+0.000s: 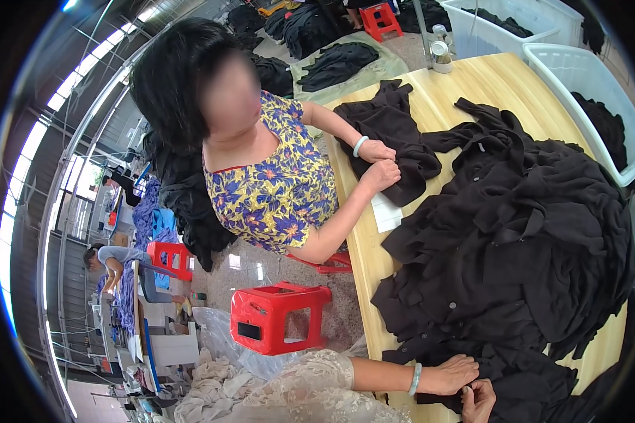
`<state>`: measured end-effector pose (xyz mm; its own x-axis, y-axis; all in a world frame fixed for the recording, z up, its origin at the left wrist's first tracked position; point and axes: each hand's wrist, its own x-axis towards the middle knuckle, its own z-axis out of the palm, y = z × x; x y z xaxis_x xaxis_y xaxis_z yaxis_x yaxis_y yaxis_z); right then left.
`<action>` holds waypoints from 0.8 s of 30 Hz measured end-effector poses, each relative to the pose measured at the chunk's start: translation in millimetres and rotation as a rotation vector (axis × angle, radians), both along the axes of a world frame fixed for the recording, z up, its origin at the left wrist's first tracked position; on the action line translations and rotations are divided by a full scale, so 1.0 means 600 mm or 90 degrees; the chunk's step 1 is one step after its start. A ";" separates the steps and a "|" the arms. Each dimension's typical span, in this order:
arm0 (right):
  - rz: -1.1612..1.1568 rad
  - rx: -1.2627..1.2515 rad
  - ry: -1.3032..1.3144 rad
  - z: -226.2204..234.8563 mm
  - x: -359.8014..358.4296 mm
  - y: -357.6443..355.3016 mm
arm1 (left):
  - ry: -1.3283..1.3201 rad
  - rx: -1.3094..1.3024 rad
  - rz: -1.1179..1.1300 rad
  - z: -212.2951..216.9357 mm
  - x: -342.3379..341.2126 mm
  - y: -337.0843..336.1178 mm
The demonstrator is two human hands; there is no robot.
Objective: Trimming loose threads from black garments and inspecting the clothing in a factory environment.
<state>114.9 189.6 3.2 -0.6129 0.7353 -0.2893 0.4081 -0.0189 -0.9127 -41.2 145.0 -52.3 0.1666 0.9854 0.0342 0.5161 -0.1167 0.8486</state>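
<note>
My left hand (453, 374), with a pale green bangle at the wrist and a lace sleeve behind it, is closed over a black garment (522, 374) at the near end of the table. Right beside it, my right hand (478, 403) is closed too, thumb against fingers, pinching the dark cloth. The exact spot they grip is too dark to make out. Just beyond them rises a big heap of black garments (522, 233), some showing small buttons. Across the table corner, another person's hands (382, 163) work together on a separate black garment (391, 116).
The heap lies on a wood-grain table (370, 282). White paper (386, 213) sits near its left edge, and jars (441, 56) stand at the far end. Clear plastic bins (578, 70) hold more dark cloth. A red stool (279, 317) stands left of the table.
</note>
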 end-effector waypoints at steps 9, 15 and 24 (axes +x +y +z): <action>-0.258 -0.314 0.128 0.036 0.015 0.017 | 0.115 0.206 0.086 0.112 -0.021 -0.011; -0.283 -0.309 0.195 0.051 0.016 0.011 | -0.172 -0.220 0.058 0.056 0.027 -0.037; -0.424 -0.266 0.194 0.080 0.037 0.004 | -0.232 -0.228 0.009 0.065 0.009 -0.063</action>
